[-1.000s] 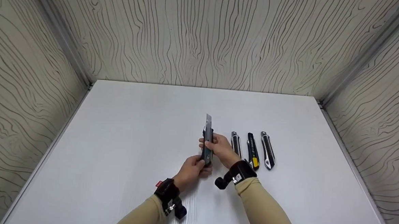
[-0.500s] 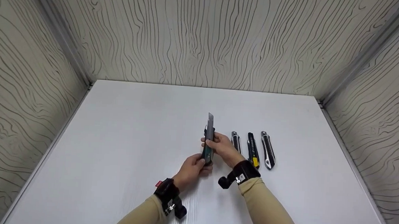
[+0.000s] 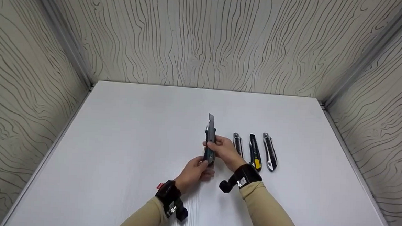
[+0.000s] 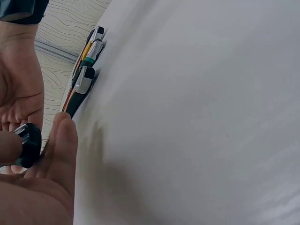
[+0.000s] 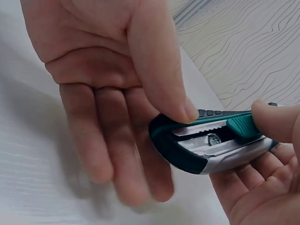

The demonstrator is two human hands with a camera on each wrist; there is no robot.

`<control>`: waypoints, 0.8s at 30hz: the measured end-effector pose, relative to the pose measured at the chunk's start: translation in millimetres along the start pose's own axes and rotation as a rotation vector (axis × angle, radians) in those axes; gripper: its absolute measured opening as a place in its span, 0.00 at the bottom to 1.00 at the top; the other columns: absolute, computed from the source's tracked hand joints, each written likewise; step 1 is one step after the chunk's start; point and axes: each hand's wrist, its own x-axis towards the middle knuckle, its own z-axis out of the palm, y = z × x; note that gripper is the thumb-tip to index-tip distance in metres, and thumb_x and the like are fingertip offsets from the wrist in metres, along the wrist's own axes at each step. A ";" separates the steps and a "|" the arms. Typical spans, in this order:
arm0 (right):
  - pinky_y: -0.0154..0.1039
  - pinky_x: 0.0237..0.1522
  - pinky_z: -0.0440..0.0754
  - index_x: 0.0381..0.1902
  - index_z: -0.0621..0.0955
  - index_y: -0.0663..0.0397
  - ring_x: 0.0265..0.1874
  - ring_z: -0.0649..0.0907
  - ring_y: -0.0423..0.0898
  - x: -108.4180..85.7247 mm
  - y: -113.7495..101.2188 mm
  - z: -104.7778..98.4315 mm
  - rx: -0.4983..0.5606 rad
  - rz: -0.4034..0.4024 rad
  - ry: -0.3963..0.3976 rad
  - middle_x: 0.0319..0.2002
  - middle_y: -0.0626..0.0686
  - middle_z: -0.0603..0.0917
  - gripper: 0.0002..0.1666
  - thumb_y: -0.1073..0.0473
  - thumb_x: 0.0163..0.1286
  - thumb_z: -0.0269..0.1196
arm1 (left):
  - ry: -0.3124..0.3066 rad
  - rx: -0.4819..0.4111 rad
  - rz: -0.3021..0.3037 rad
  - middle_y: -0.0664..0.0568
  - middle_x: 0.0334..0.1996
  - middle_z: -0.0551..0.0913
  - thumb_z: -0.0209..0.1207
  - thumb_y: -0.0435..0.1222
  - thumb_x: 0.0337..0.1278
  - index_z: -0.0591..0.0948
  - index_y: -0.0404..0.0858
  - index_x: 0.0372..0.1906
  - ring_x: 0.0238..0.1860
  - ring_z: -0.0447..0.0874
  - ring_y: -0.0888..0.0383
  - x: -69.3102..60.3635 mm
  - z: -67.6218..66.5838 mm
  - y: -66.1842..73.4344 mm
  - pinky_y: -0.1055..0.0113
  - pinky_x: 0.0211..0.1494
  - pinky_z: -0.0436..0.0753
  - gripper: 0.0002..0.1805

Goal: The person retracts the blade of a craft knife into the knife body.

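Observation:
In the head view, both hands hold a green and grey snap-off utility knife [image 3: 211,135] upright above the table, its blade [image 3: 211,119] extended away from the person. My left hand [image 3: 191,171] pinches the butt end between thumb and fingers. Further up the handle, my right hand [image 3: 225,151] grips the body with its thumb on the near face. In the right wrist view, the right thumb [image 5: 274,119] lies at the green slider [image 5: 246,127], and the left thumb [image 5: 161,89] presses the handle end. The left wrist view shows only the dark butt [image 4: 32,145] of the knife.
To the right on the white table [image 3: 134,133] lie a silver and black utility knife [image 3: 237,142], partly behind the right hand, a black and yellow one [image 3: 255,152], and another silver and black one [image 3: 270,152]. Wood-grain panels [image 3: 204,41] enclose the table's back and sides.
The right hand and the utility knife have shifted slightly to the right since one second ago. Both hands keep their hold, and the other knives have stayed put.

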 end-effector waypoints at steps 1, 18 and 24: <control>0.44 0.57 0.80 0.65 0.70 0.65 0.53 0.83 0.50 -0.2 0.0 0.6 0.002 -0.001 0.004 0.54 0.60 0.84 0.26 0.61 0.72 0.58 | -0.001 -0.006 -0.006 0.30 0.51 0.80 0.41 0.35 0.76 0.68 0.23 0.61 0.49 0.86 0.47 -0.3 0.2 -0.5 0.56 0.52 0.85 0.20; 0.42 0.53 0.83 0.63 0.69 0.66 0.45 0.86 0.47 -2.9 2.7 9.0 0.100 0.049 0.038 0.52 0.64 0.82 0.23 0.58 0.76 0.53 | -0.024 -0.005 0.023 0.32 0.48 0.83 0.40 0.34 0.76 0.70 0.24 0.60 0.46 0.87 0.47 -0.6 2.8 -2.8 0.54 0.50 0.85 0.20; 0.41 0.53 0.83 0.63 0.70 0.66 0.43 0.86 0.45 -3.7 0.9 10.3 0.113 0.045 0.050 0.51 0.63 0.83 0.22 0.60 0.75 0.53 | 0.003 -0.029 0.006 0.37 0.44 0.85 0.40 0.34 0.76 0.71 0.24 0.58 0.41 0.86 0.53 0.4 4.2 -2.8 0.58 0.47 0.86 0.19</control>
